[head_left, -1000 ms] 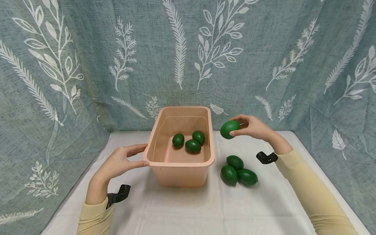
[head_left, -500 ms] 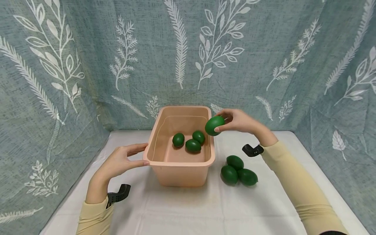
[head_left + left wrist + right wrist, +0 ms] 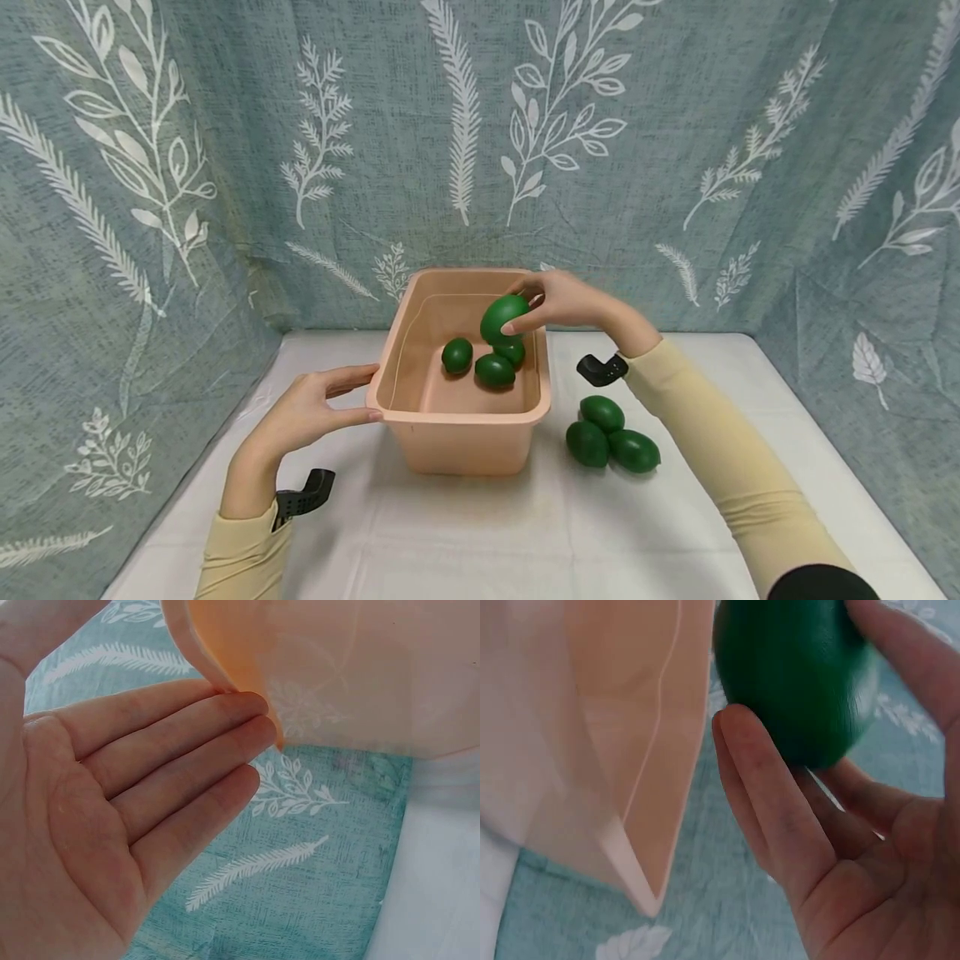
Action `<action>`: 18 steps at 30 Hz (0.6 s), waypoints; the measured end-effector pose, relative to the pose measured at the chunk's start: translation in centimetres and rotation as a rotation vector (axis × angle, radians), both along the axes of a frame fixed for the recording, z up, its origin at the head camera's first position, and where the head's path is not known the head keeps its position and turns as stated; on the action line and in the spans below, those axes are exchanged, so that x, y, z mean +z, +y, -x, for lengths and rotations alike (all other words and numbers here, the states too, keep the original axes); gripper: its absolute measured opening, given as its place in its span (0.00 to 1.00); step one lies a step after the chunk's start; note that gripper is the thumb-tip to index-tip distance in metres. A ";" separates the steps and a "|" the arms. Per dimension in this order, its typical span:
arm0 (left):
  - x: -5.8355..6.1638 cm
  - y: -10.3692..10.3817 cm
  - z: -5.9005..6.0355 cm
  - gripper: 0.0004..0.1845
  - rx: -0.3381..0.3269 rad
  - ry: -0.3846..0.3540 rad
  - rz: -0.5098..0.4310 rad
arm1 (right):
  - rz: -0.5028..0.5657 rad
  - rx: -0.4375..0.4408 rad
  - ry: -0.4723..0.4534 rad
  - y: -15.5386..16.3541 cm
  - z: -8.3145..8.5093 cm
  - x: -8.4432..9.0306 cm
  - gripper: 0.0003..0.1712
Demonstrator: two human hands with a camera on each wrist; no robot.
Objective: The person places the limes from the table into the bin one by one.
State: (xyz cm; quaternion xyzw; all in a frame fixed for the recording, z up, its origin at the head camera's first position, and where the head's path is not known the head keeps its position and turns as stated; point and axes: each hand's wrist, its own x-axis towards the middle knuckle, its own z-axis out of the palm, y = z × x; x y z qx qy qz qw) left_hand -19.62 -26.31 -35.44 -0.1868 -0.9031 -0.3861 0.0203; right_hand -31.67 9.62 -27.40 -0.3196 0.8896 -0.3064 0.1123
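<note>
My right hand [image 3: 566, 302] holds a dark green lime [image 3: 501, 318] between thumb and fingers, above the right part of a peach plastic bin [image 3: 461, 450]. In the right wrist view, fingers and thumb press the lime's sides [image 3: 795, 682] close to the bin's rim. Three limes lie on the bin's floor: one at the left [image 3: 457, 356], one nearer the front [image 3: 495, 371], and one partly hidden behind the held lime. At the bin's front left corner my left hand [image 3: 311, 412] touches the rim; its fingers [image 3: 172, 757] are straight, side by side, in the left wrist view.
Three more limes [image 3: 611, 436] sit grouped on the white tablecloth [image 3: 480, 533], right of the bin. Green-blue cloth [image 3: 375, 167] with white leaf prints hangs behind and at both sides. Black cameras are strapped to both wrists.
My right hand has carried the lime leftward from beside the bin, past its right rim, to over its inside. The left hand has stayed at the corner.
</note>
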 end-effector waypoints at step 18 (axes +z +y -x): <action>0.1 0.1 0.0 0.36 -0.007 -0.009 0.004 | 0.174 -0.038 0.007 2.6 -0.7 -1.5 0.27</action>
